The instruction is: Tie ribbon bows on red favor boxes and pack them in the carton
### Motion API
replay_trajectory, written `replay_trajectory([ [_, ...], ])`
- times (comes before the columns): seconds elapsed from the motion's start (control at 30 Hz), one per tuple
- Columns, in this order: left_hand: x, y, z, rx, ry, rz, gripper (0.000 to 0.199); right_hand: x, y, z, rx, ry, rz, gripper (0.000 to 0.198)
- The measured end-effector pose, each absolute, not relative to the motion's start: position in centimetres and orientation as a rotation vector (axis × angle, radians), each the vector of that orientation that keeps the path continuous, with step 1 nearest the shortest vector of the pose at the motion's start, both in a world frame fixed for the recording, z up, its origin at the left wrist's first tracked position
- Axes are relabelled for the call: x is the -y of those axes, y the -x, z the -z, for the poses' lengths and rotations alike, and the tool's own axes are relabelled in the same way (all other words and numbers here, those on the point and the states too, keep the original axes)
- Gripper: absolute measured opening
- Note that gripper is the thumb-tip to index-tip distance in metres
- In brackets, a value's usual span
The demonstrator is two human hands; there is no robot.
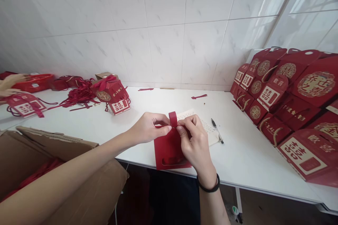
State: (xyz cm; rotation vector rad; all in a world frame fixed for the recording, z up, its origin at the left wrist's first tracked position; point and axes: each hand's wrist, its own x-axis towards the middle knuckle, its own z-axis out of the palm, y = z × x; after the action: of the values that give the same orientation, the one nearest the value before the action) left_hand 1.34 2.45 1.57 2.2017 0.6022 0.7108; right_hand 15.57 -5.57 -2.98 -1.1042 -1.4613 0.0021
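Left hand (pixel 148 126), right hand (pixel 194 140) pinching ribbon loop (pixel 173 119) on red box (pixel 167 151); cardboard carton (pixel 79 182) (red ribbons inside)

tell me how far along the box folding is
Done: finished red boxes stacked at the right, a few more at the left. In hand: left hand and right hand pinch a ribbon loop on a flat red box. Left: loose ribbons by the wall.
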Motion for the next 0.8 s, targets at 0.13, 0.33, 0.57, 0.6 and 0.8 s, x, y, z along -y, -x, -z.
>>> replay_trajectory([
  [0.13, -2.4, -1.2, -1.5, -0.505, -2.191, -0.707, 0.013, 5.6, -15.6, 2.9, 1.461, 1.111, -0.017, 0.015],
  [0.33, -2.4, -1.2, -1.5, -0.535, -2.247, -0.681, 0.014, 5.7, -15.6, 2.9, 1.455, 1.113, -0.068, 0.014],
  [0.57, -2.8, -0.6, -1.3, -0.552, -2.272, -0.544, 0.025, 6.1, -15.9, 3.0, 1.45, 1.089, -0.216, 0.022],
  [0.6, -2.7, -0.6, -1.3, -0.579, -2.279, -0.539, 0.025, 6.2, -15.9, 3.2, 1.453, 1.072, -0.238, 0.025],
  [0.8, -2.6, -0.4, -1.6, -0.61, -2.256, -0.515, 0.021, 6.9, -16.0, 4.9, 1.25, 1.043, -0.223, 0.042],
])
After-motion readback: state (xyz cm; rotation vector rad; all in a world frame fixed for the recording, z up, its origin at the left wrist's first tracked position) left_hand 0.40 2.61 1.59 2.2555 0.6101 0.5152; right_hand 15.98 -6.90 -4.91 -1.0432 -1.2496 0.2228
